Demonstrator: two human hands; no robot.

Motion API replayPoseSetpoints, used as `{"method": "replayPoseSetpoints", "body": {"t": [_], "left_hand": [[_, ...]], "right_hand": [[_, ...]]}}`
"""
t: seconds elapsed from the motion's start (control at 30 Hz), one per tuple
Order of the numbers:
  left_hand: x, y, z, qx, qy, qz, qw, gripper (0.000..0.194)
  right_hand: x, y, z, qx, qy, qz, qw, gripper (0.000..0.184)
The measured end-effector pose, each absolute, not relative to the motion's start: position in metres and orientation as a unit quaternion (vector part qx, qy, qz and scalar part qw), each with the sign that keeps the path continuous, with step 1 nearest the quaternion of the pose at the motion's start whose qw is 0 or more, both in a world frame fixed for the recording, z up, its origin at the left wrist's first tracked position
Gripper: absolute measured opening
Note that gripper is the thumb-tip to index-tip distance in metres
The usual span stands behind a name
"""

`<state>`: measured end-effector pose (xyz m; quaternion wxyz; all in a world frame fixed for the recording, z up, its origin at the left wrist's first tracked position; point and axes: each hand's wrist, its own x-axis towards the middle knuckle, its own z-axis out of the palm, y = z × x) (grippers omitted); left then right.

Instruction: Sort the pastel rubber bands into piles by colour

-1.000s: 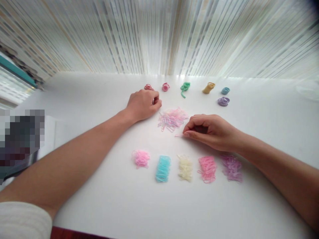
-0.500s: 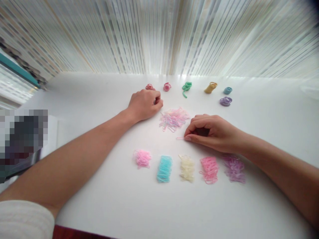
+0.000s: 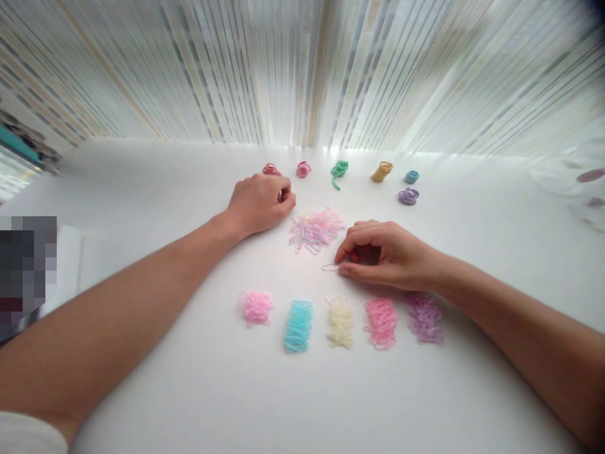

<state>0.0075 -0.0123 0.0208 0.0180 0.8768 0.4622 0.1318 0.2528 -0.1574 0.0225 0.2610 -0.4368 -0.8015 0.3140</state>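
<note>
My left hand (image 3: 263,203) rests on the white table, fingers curled in with thumb and forefinger close together. What it may hold is hidden. Just behind it sits a red coil (image 3: 271,169), partly covered. Thumb and forefinger of my right hand (image 3: 385,255) meet at the end of a thin pink rubber band (image 3: 329,268), whose loop lies out to the left, slightly spread. Between the hands is a loose pile of pale pink and lilac rubber bands (image 3: 316,229). Nearer me lie pink bands (image 3: 258,308), blue bands (image 3: 299,326), cream bands (image 3: 340,323), deeper pink bands (image 3: 381,323) and purple bands (image 3: 425,320).
Along the back stand a pink coil (image 3: 303,169), green coil (image 3: 339,173), yellow coil (image 3: 382,171), blue coil (image 3: 412,176) and purple coil (image 3: 408,197). A striped curtain (image 3: 293,75) hangs behind. Clear round objects (image 3: 558,173) are at far right.
The whole view has shifted, so everything sits further left. The band at my right fingertips shows a wider loop, and those fingertips are slightly further apart. My left hand keeps its pose.
</note>
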Motion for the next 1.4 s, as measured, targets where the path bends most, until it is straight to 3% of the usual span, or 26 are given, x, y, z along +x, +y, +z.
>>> {"method": "replayPoseSetpoints", "body": {"t": [0.7,1.03,1.17,1.4], "left_hand": [[0.006,-0.009,0.019,0.874,0.467,0.130,-0.001,0.027],[0.009,-0.012,0.025,0.867,0.488,0.099,0.000,0.031],[0.009,-0.011,0.026,0.865,0.494,0.084,-0.003,0.034],[0.008,-0.010,0.027,0.869,0.489,0.076,0.003,0.034]], "right_hand": [[0.254,-0.155,0.018,-0.411,-0.821,0.290,0.269,0.014],[0.255,-0.157,0.018,-0.450,-0.773,0.356,0.272,0.016],[0.260,-0.161,0.029,-0.478,-0.744,0.374,0.279,0.020],[0.273,-0.172,0.074,-0.508,-0.748,0.274,0.328,0.021]]}}
